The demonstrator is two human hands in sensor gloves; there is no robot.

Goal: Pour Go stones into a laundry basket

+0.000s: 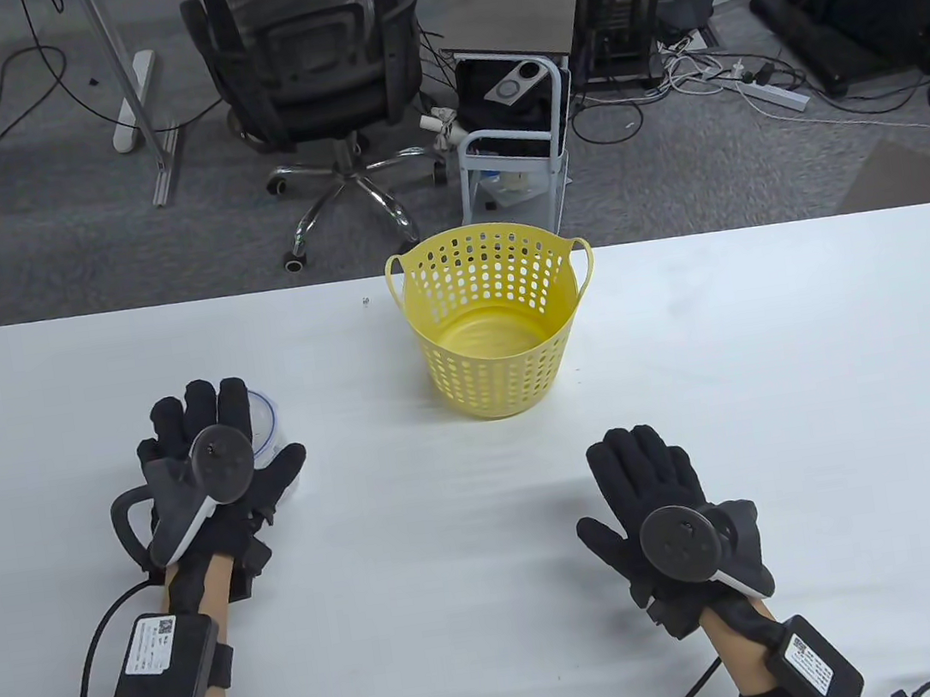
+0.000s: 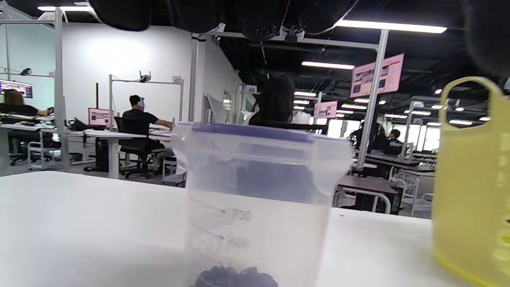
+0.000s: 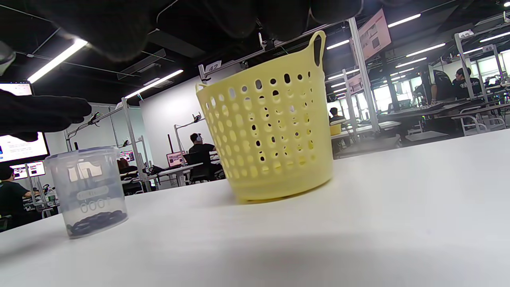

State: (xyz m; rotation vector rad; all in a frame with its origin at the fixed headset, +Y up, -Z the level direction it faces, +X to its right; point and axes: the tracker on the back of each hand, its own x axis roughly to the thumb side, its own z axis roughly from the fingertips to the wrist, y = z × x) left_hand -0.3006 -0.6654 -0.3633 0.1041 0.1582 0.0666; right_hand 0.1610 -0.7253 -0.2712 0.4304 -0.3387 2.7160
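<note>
A clear plastic container [image 1: 266, 420] with a blue-rimmed lid stands upright on the white table [image 1: 780, 373] at the left. Black Go stones [image 3: 97, 221] lie in its bottom. My left hand [image 1: 220, 452] is spread over the container, and in the right wrist view its fingers [image 3: 40, 115] hang just above the lid without gripping. The yellow perforated laundry basket [image 1: 493, 362] stands upright at the table's middle back, with nothing visible inside. My right hand [image 1: 650, 495] lies flat and empty on the table at the front right. The container [image 2: 259, 199] fills the left wrist view, with the basket [image 2: 470, 179] to its right.
A tiny object [image 1: 365, 300] lies on the table near the far edge, left of the basket. Beyond the far edge stand an office chair [image 1: 322, 66] and a small cart [image 1: 512, 126]. Bare table lies between the hands.
</note>
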